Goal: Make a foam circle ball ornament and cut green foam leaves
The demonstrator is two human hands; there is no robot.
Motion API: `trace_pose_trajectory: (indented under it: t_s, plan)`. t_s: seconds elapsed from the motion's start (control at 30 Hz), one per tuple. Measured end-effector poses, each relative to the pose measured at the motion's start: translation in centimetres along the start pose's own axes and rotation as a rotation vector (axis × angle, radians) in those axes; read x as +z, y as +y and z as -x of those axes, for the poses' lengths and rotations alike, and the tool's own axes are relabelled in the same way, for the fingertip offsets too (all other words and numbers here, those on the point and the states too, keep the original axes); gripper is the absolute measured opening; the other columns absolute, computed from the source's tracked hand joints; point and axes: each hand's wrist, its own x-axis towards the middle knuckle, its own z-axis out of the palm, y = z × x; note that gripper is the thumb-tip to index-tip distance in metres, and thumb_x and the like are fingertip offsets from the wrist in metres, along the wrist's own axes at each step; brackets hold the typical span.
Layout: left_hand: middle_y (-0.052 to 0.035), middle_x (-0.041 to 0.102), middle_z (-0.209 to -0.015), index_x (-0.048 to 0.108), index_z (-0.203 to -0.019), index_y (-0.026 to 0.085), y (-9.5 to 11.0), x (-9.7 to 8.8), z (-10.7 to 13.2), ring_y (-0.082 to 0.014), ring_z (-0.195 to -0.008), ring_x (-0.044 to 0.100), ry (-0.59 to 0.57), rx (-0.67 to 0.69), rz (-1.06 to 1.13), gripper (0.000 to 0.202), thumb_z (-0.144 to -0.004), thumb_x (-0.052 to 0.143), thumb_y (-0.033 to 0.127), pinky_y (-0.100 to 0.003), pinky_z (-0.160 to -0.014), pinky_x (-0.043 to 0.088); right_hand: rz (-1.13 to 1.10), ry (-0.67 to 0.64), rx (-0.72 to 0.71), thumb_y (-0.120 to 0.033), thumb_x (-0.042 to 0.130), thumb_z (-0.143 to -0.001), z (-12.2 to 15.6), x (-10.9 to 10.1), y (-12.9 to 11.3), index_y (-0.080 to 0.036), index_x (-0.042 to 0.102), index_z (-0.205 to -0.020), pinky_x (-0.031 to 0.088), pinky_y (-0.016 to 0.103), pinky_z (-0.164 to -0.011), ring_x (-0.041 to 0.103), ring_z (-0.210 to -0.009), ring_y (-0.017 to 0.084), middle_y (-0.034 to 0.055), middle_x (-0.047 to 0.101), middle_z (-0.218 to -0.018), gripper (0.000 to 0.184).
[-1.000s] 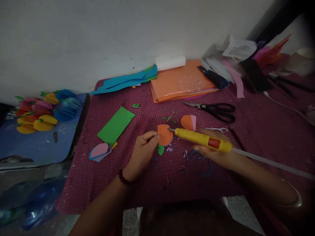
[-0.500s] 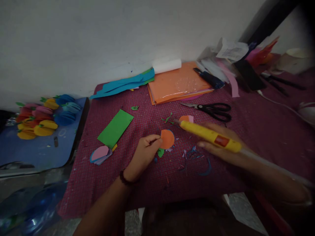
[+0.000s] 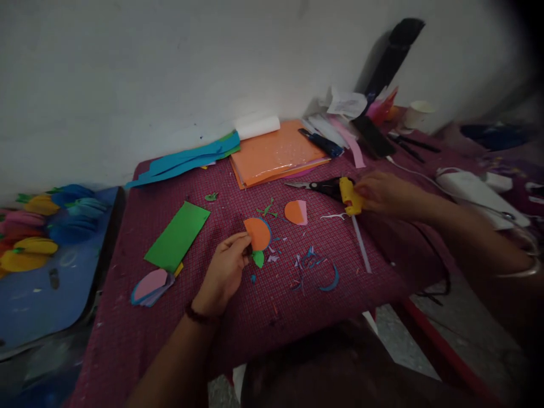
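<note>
Layered, rounded paper fruits (image 3: 29, 254) lie on a smooth blue board (image 3: 46, 306); the left hand (image 3: 225, 272) pinches an orange half-round cutout (image 3: 258, 233) over checked cloth (image 3: 272, 328); the right hand (image 3: 380, 195) grips a yellow glue gun (image 3: 350, 196); the pale cup (image 3: 419, 115) hides its contents.

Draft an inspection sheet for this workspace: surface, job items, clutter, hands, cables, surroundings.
Surface: dark red checked cloth, littered.
Job items: rounded orange paper piece with blue edge; yellow plastic glue gun.
Clutter: curled blue paper scraps; black-handled metal scissors, partly hidden.
Hands: left hand pinches the orange piece; right hand at the glue gun, grip unclear.
Cables: white cable at black rectangular phone.
Surroundings: white wall; blue board with multicoloured round paper shapes.
</note>
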Motion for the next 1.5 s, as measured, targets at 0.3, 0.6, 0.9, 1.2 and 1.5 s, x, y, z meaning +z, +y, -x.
trace_pose_trajectory:
  t_s: [0.3,0.6,0.9,1.2,1.5]
  plan:
    - [0.0001,0.067,-0.065,0.066,-0.074,0.013,0.4,0.0,0.1,-0.0100,-0.056,0.060,-0.058,0.012,0.108,0.026,-0.063,0.080,0.032,-0.022,-0.054,0.051,-0.008,-0.191,-0.442,-0.007,0.048,-0.085,-4.6,5.1,-3.7,-0.017,0.061,-0.125,0.042,0.042,-0.101,0.056,-0.120,0.024,0.0123,0.060,-0.132,0.043]
    - [-0.0030,0.069,-0.067,0.067,-0.077,0.011,0.4,-0.7,-0.4,-0.0152,-0.056,0.065,-0.069,-0.080,0.134,0.028,-0.070,0.073,0.037,-0.027,-0.053,0.055,0.149,-0.320,-0.843,-0.014,0.047,-0.090,-7.8,6.3,-1.9,-0.024,0.056,-0.130,0.048,0.039,-0.091,0.058,-0.116,0.025,0.0075,0.058,-0.135,0.042]
    - [-0.0024,0.067,-0.066,0.067,-0.069,0.013,0.5,-0.6,-0.5,-0.0122,-0.056,0.061,-0.067,-0.005,-0.013,0.028,-0.069,0.072,0.040,-0.024,-0.053,0.054,0.168,-0.228,-0.821,-0.009,0.044,-0.090,-7.6,7.3,-2.8,-0.014,0.061,-0.121,0.047,0.040,-0.092,0.060,-0.104,0.023,0.0121,0.064,-0.117,0.035]
    - [-0.0019,0.065,-0.065,0.065,-0.068,0.013,0.5,-1.0,-0.8,-0.0113,-0.054,0.059,-0.057,0.005,-0.028,0.033,-0.065,0.074,0.045,-0.023,-0.051,0.052,-0.005,-0.303,-0.738,-0.027,0.043,-0.096,-7.8,6.7,-2.3,-0.021,0.065,-0.119,0.047,0.035,-0.085,0.060,-0.101,0.021,0.0098,0.064,-0.117,0.032]
    - [-0.0024,0.065,-0.063,0.065,-0.066,0.015,0.2,-1.4,-1.2,-0.0117,-0.053,0.059,-0.053,0.031,-0.071,0.031,-0.070,0.070,0.045,-0.024,-0.053,0.051,-0.058,-0.399,-0.766,-0.032,0.051,-0.092,-8.8,6.2,-2.7,-0.017,0.065,-0.117,0.045,0.037,-0.087,0.056,-0.096,0.022,0.0110,0.061,-0.107,0.032]
